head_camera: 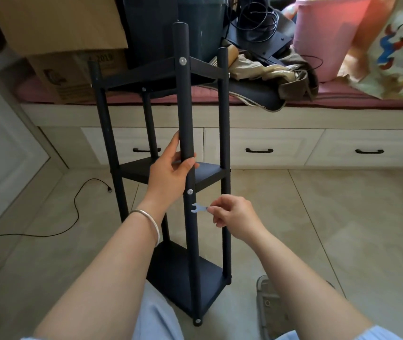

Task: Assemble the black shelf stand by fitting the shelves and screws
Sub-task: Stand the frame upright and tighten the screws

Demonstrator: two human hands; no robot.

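**Three shelves on, front post held, spanner at the post**

Black shelf stand (pixel 171 168) stands upright on the tiled floor (pixel 342 229), right in front of the person, with the drawer bench (pixel 264 133) behind it. Four round posts, three square shelves: top shelf (pixel 151 77), middle shelf (pixel 205 176), bottom shelf (pixel 183 278).

Left hand (pixel 168 175) grasps the front post (pixel 185 106) just above the middle shelf, thumb across the near face, fingers wrapped behind. Silver bangle (pixel 150 223) on that wrist.

Right hand (pixel 232 214) pinches the tail of a small flat spanner (pixel 198 208) between thumb and fingertips. Spanner's open end sits against the front post, a little below the middle screw (pixel 190 191), not on it.

Screw heads visible on the front post: top screw (pixel 183 61) at the top shelf, middle screw at the middle shelf, foot screw (pixel 197 321) at the bottom corner.

Around it: cardboard box (pixel 73 45), pink bin (pixel 323 40) and tangled cables (pixel 257 20) on the bench top; black cord (pixel 78 207) across the floor at left; clear tray (pixel 269 303) on the floor by the right forearm.
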